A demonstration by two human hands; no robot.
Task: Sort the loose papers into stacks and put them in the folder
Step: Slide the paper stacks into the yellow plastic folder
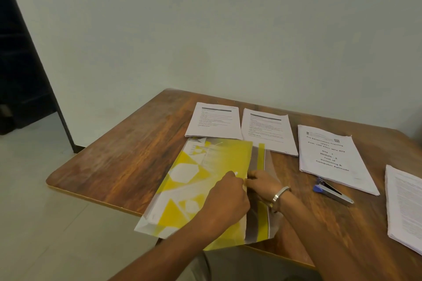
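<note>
— Where are your hands?
— Your left hand (pixel 225 198) reaches in from below, knuckles up, fingers curled, fingertips beside your right hand (pixel 262 183).
— And the right?
— It lies low and flat, a metal bangle (pixel 281 193) on its wrist, forearm running back to the lower right.

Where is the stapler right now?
In the head view the stapler lies on the table, right of the right hand, just below the titled paper stack and left of the stack at the frame's edge.

Yellow folder (pixel 194 189) flat; 4 paper stacks (pixel 335 157) beside.
</note>
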